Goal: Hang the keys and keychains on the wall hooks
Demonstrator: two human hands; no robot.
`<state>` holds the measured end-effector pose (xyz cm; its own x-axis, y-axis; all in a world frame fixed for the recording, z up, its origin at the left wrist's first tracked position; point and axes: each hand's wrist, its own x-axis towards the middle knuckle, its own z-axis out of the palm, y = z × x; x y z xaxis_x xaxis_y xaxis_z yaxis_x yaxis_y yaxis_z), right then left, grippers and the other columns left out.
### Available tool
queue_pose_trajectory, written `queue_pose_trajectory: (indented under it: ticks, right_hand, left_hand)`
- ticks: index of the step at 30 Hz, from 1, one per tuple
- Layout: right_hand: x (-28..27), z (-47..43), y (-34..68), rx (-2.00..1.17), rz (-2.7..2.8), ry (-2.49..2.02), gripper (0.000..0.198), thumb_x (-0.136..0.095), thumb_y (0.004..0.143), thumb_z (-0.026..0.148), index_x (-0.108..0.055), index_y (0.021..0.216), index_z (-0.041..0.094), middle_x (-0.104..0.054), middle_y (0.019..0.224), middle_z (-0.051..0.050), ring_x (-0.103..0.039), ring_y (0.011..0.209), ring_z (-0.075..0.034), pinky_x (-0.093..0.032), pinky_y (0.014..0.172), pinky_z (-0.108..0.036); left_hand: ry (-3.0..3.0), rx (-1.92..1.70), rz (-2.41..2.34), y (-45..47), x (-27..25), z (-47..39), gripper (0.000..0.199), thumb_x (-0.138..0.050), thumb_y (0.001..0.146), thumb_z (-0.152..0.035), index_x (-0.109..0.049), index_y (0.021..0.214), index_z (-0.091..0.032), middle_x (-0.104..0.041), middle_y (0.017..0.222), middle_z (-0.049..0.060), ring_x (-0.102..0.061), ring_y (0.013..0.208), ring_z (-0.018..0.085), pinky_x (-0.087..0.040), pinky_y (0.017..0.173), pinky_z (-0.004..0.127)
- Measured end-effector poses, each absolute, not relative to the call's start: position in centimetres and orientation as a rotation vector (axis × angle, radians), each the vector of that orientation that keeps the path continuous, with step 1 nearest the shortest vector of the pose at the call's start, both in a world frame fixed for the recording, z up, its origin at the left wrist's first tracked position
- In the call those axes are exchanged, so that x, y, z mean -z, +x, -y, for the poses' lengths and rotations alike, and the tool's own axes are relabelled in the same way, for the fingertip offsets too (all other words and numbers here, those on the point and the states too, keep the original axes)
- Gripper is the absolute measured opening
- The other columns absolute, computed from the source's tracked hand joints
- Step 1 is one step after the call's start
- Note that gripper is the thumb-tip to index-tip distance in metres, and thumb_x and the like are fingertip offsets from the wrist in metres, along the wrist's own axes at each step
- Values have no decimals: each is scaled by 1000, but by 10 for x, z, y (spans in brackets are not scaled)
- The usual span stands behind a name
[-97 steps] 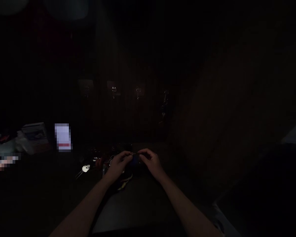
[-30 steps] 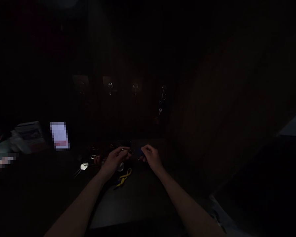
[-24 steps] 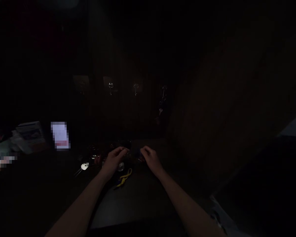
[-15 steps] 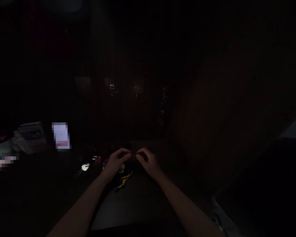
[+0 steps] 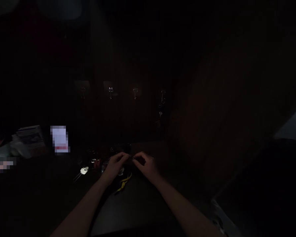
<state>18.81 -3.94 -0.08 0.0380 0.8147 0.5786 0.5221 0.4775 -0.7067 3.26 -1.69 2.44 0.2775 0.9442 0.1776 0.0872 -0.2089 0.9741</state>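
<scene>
Metal, judging by its faint glint: one small dark piece [image 5: 131, 157] sits at the fingertips, above the dark smooth desk [image 5: 130, 210], too dim to name.

Head view, very low light. Left hand [image 5: 117, 162]: thumb and index finger pinched on the piece from one side. Right hand [image 5: 146, 164]: fingers pinched at its other end, a gap showing behind the thumb. How firm either hold is, cannot tell.

Risk, as judged: the piece could slip and drop into the small dark clutter [image 5: 120, 147], being tiny, badly lit and held by the tips alone; an uneven pull would likely cause it. The left wrist might also snag the yellow fabric cord [image 5: 124, 184], lying close by.

Counts: two hands; one held piece; one cord; one bright silver key bunch [image 5: 84, 170], keys not countable; one reddish-orange lump [image 5: 96, 163]; one pale round disc [image 5: 121, 171]; four thin metal hooks [image 5: 111, 89] in a row, at least one silver hanging key [image 5: 160, 114] below the rightmost; one bright white panel [image 5: 60, 138]; one printed carton [image 5: 32, 138]. Clutter: uncountable.
</scene>
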Motion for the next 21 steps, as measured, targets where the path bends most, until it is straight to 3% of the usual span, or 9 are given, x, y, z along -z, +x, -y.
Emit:
queue_pose_trajectory:
  ticks: [5, 9, 13, 21]
  right_hand:
    - [-3, 39, 193, -361, 1474, -1228, 11, -59, 72, 33, -62, 76, 23, -65, 73, 0, -58, 66, -15, -46, 63, -26]
    - [-8, 38, 203, -409, 1275, -1245, 17, -58, 72, 37, -61, 78, 22, -62, 68, 0, -56, 61, -15, -45, 58, -25]
    - [-14, 34, 214, -390, 1132, -1179, 20, -60, 71, 39, -59, 79, 20, -64, 76, -3, -59, 71, -17, -46, 65, -27]
    - [-38, 14, 240, -409, 971, -1066, 23, -62, 69, 39, -57, 81, 19, -68, 71, -4, -64, 72, -18, -48, 66, -29]
  left_hand:
    - [1485, -1280, -1004, 27, -22, 11, 38, -54, 72, -51, -63, 87, -17, -65, 75, 3, -60, 71, 16, -45, 65, 25]
    - [1545, -1415, -1156, 19, -20, 7, 35, -49, 77, -49, -58, 92, -19, -67, 78, 3, -63, 78, 19, -47, 71, 28]
    - [1689, -1378, -1337, 14, -15, 2, 32, -46, 79, -46, -56, 96, -22, -67, 85, 2, -63, 85, 20, -46, 76, 30]
    - [2009, -1125, -1368, 10, 4, -13, 26, -46, 78, -39, -63, 86, -21, -68, 92, 5, -61, 91, 22, -44, 83, 34]
